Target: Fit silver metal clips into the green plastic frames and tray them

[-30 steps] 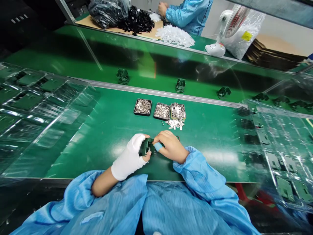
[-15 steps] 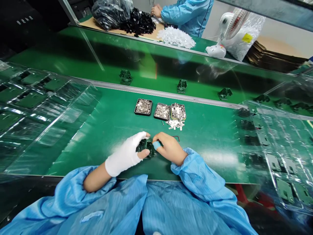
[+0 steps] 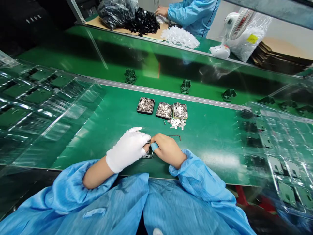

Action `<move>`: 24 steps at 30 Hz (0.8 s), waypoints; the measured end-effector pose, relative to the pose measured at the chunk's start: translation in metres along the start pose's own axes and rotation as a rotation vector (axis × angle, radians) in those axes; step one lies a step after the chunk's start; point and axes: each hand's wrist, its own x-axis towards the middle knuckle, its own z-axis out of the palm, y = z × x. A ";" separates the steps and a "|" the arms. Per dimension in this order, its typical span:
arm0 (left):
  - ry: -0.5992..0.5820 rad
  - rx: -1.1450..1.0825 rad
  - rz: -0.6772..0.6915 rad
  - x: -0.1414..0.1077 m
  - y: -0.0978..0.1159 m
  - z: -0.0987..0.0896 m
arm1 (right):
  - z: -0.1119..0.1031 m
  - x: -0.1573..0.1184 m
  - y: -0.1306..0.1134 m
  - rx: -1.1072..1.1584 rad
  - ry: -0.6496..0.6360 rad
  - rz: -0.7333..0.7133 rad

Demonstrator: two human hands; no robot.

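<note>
From where I stand, the person's left hand (image 3: pixel 128 150), in a white glove with the thumb tip bare, is curled around a small green circuit-board assembly (image 3: pixel 147 154) low over the near part of the green bench (image 3: pixel 207 133). The right hand (image 3: pixel 170 151), a blue wrap on one digit, has its fingers bunched at the assembly's right side; I can't tell what, if anything, they pinch, as the hands cover most of the piece. Just beyond the right hand lies a hex key (image 3: pixel 174 135). Farther back sit three small trays (image 3: pixel 145 105) of tiny metal parts, with flat metal pieces (image 3: pixel 177 123) spilled before the rightmost. Behind a metal rail stand more board assemblies (image 3: pixel 185 86), spaced well apart, and clear plastic trays (image 3: pixel 281 153) flank the bench.
</note>
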 end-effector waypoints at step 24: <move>0.106 -0.277 -0.101 -0.011 -0.019 0.021 | -0.008 -0.001 0.028 0.109 0.013 0.321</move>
